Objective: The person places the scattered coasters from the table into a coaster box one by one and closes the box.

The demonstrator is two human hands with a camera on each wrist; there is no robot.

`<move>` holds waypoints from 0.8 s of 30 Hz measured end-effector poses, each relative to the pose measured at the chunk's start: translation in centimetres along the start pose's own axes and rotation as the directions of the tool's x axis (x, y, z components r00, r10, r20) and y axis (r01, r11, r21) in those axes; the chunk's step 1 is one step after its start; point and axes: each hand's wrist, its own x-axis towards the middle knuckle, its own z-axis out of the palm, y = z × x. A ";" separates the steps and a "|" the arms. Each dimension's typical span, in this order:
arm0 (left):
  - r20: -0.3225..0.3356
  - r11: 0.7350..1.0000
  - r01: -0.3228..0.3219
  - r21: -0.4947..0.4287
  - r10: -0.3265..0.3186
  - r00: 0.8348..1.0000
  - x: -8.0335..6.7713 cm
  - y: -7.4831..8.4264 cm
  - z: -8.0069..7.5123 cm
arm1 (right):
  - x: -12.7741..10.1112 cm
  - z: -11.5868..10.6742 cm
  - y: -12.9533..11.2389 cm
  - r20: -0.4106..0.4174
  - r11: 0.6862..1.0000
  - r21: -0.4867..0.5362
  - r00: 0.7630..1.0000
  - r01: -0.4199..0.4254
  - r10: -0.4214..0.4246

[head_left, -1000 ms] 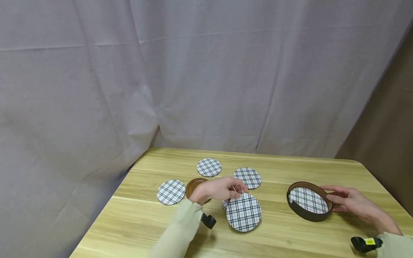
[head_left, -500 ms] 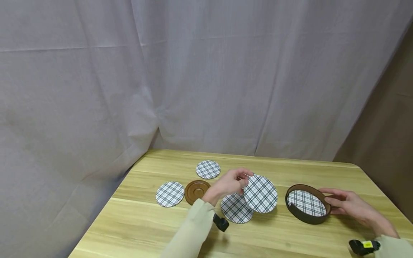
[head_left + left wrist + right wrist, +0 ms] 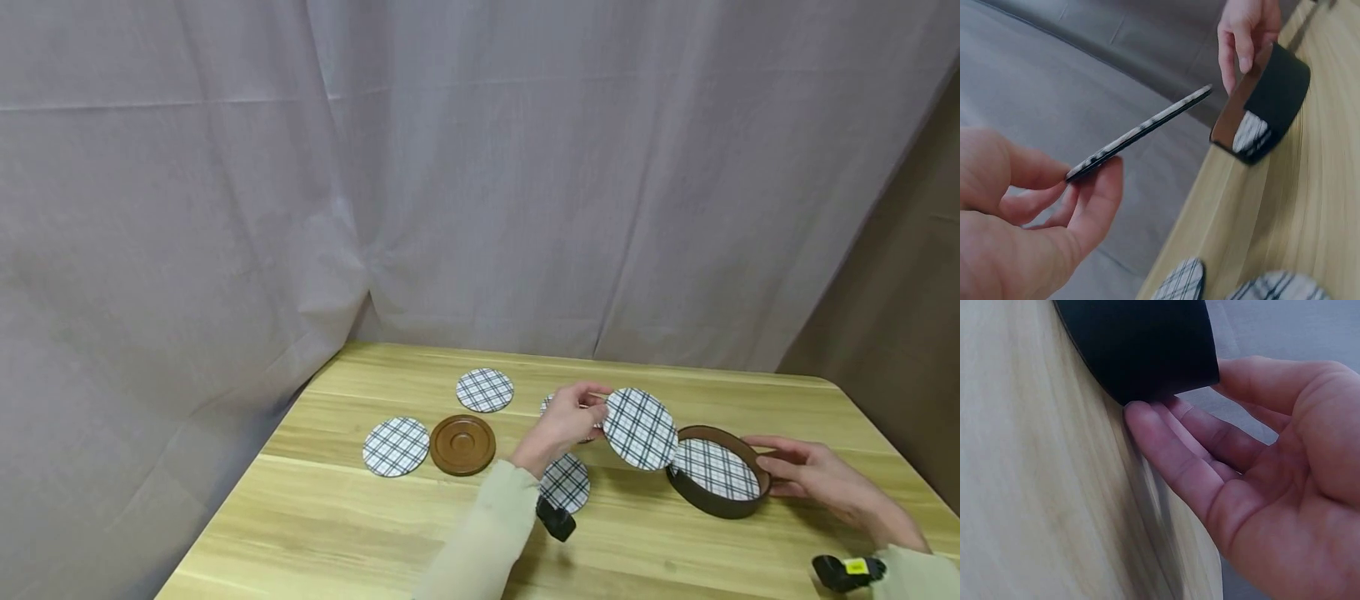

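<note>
My left hand (image 3: 564,423) pinches a round plaid coaster (image 3: 641,429) by its left edge, thumb on one face and fingers on the other. In the left wrist view this coaster (image 3: 1141,132) shows edge-on, tilted, raised above the table. Its right edge overlaps the rim of a dark round coaster holder (image 3: 716,503) in the head view. Inside that holder lies another plaid coaster (image 3: 716,468). My right hand (image 3: 821,482) grips the holder's right side, thumb at the rim; in the right wrist view its fingers (image 3: 1169,440) reach beneath the dark wall (image 3: 1141,347).
A brown round wooden lid-like disc (image 3: 462,445) lies at the left of the wooden table (image 3: 322,517). Plaid coasters lie beside it (image 3: 396,447), behind it (image 3: 484,390) and under my left wrist (image 3: 567,483). Another is mostly hidden by the left hand. A grey curtain hangs behind.
My left hand has carried its coaster up and to the right, towards the holder, uncovering the brown disc. The right hand and the holder stay in nearly the same place.
</note>
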 end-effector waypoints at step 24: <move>-0.146 0.957 0.060 -0.282 -0.105 0.984 1.1 -2.0 6.7 | -0.1 0.1 0.0 -0.018 0.998 -0.042 0.999 -0.037 0.037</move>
